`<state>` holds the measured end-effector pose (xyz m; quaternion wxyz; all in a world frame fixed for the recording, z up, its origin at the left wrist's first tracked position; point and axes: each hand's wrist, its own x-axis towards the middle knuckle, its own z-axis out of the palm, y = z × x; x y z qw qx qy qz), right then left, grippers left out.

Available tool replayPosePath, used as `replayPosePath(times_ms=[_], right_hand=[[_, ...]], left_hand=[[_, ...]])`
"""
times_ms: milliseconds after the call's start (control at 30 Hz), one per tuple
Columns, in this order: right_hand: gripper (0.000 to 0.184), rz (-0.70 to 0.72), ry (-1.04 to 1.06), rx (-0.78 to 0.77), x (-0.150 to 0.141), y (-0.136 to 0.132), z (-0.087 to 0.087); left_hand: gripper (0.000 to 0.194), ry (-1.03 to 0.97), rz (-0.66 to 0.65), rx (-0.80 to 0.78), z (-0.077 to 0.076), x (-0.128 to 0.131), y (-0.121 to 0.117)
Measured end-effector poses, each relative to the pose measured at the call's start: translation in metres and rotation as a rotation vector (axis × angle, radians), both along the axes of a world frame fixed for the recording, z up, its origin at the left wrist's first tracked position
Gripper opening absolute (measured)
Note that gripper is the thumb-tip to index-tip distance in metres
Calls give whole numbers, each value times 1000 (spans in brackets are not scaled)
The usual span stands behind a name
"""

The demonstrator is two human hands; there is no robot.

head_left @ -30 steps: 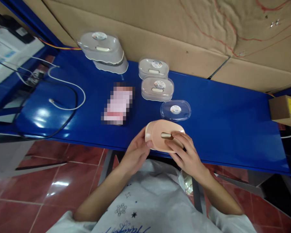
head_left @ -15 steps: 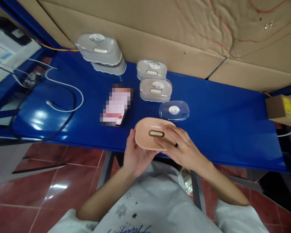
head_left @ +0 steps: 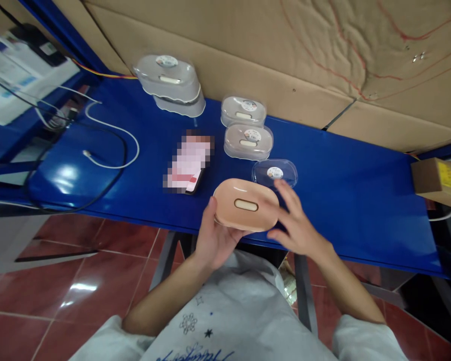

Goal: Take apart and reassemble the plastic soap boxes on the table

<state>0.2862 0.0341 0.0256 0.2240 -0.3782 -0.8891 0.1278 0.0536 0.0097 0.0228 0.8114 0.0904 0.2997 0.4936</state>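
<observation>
An orange oval plastic box (head_left: 229, 213) with a slot in its top, where something cream-coloured shows, is held over the table's front edge. My left hand (head_left: 214, 240) grips it from the left and below, thumb along its side. At the box's right end is my right hand (head_left: 296, 225), its fingers spread and slightly blurred; whether a fingertip still touches the box I cannot tell. Just behind lies a clear plastic lid (head_left: 261, 173) with a round label, partly covered by my right fingers.
Two clear-covered grey boxes (head_left: 248, 145) stand behind the lid, and stacked ones (head_left: 169, 75) at the back left. A phone (head_left: 190, 160) with a blurred screen lies on the blue table (head_left: 346, 200). Cables (head_left: 113, 125) curl at left; a cardboard box (head_left: 436, 175) sits at right.
The orange box has turned so its slotted top faces me, and my left hand has shifted underneath it. My right hand has lifted off its top and spread toward the lid.
</observation>
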Motion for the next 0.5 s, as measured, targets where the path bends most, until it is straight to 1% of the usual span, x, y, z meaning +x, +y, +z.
replayPosePath(times_ms=[67, 133, 200, 267, 300, 367, 467, 500], right_hand=[[77, -134, -59, -1, 13, 17, -1], [74, -224, -176, -39, 27, 27, -3], [72, -238, -260, -44, 39, 27, -6], [69, -236, -263, -6, 46, 20, -8], [67, -239, -242, 2, 49, 17, -9], [63, -252, -170, -40, 50, 11, -10], [61, -308, 56, -121, 42, 7, -7], [62, -300, 137, -130, 37, 6, -4]], left_hand=[[61, -14, 14, -27, 0, -4, 5], [59, -14, 28, -40, -1, -11, 7], [59, 3, 49, -54, -2, -17, 6], [59, 26, 66, -76, -4, -23, 3], [59, 37, 72, -89, -5, -25, 1], [59, 51, 66, -111, -7, -26, -2], [58, 55, 23, -113, -7, -20, -4], [59, 48, 5, -106, -6, -17, -4]])
